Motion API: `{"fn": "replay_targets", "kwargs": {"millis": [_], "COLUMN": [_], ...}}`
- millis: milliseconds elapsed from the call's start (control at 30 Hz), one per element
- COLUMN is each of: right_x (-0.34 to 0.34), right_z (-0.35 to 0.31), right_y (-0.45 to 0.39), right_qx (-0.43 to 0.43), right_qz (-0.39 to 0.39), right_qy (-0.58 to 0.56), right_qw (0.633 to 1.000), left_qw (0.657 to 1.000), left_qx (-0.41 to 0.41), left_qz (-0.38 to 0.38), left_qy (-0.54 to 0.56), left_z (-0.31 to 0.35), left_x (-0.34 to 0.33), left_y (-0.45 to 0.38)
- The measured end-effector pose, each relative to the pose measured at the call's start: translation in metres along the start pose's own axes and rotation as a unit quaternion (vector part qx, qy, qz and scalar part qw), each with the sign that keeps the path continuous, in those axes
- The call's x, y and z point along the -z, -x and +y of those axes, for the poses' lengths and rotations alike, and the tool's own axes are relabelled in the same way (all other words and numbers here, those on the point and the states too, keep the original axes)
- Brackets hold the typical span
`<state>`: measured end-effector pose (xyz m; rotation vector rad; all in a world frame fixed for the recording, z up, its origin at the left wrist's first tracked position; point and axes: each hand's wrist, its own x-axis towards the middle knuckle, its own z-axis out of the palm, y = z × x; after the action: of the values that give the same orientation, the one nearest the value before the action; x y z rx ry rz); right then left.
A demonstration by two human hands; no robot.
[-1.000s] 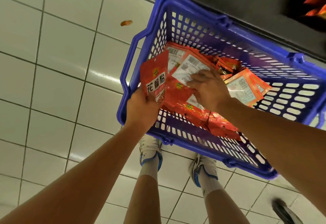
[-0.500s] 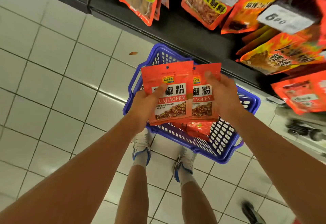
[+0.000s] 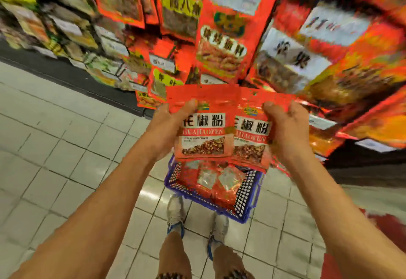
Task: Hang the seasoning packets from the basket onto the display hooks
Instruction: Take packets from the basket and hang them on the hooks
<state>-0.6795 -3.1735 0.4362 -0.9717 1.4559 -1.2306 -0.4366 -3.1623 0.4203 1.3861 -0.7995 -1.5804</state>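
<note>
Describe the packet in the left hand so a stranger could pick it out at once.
Start at the blue basket on the tiled floor; two red packets are held up above it, side by side. The left hand grips the front packet, which overlaps the other packet in the right hand. Its whole label shows, while its neighbour's is partly covered.

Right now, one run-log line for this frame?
phase: carrying to display | left hand: holds front packet | right hand: holds rear packet | basket: on floor, packets remain | hung: not yet
</note>
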Motion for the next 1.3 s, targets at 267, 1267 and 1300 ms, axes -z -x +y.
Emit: {"fn": "replay_targets", "kwargs": {"millis": [267,1267,1300], "right_x": [0.022,0.024,0.023], "right_z": [-0.224,-0.5,-0.501], "right_y": [0.036,-0.056,-0.06], "right_qx": [0.219,0.262,0.258], "right_qz": [0.073,0.187,0.196], "right_qy": [0.028,0.03,0.04], "right_qw": [0.973,0.946,0.945], "left_qw": [0.981,0.93,0.93], "left_qx": [-0.18,-0.349,-0.35], "left_qz": [-0.066,-0.089,-0.09], "left_qy": [-0.013,-0.073,-0.071], "left_z": [0.209,0.447,0.448], "left_x": [-0.066,-0.153,-0.152], "left_y": [0.061,0.088,0.087]}}
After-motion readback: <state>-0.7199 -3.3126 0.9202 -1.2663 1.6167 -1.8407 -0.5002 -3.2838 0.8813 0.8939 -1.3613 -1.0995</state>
